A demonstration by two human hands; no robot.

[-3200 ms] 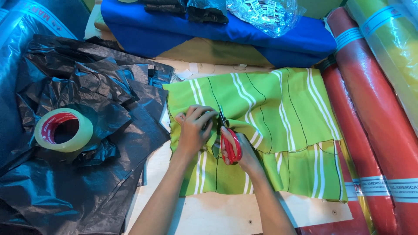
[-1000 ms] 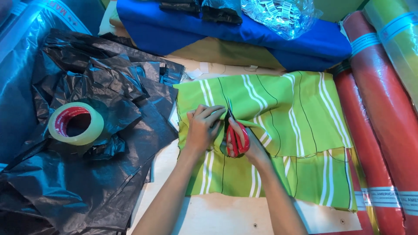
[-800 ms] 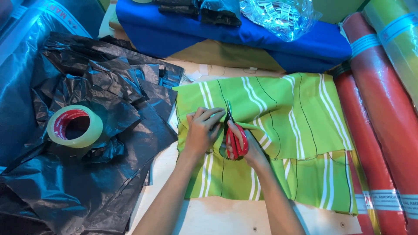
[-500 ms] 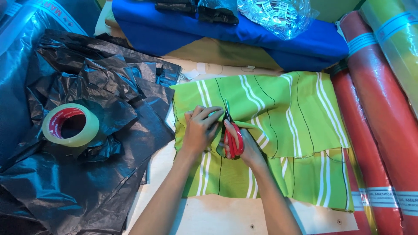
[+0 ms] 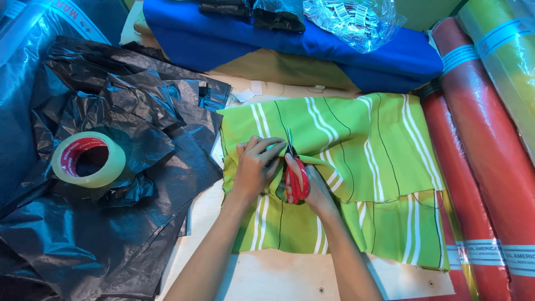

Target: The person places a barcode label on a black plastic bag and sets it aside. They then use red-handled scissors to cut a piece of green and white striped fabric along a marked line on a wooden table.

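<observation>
Tape roll (image 5: pixel 89 159), pale with a red inner label, lies on black plastic sheeting (image 5: pixel 139 167) at left. Little changed from half a second ago. Left hand (image 5: pixel 255 167) presses flat on green striped cloth (image 5: pixel 356 156). Right hand (image 5: pixel 312 187) grips red-handled scissors (image 5: pixel 294 175), blades pointing away, long axis near-vertical. Red fabric roll (image 5: pixel 490 167) at right has a pale-blue band.

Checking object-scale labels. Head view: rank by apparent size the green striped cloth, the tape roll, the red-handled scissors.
Largest to smallest, as they look in the head view:
1. green striped cloth, by far the largest
2. tape roll
3. red-handled scissors, partly hidden inside the right hand, so their full extent is unsure and the ranking against the tape is tentative.
</observation>
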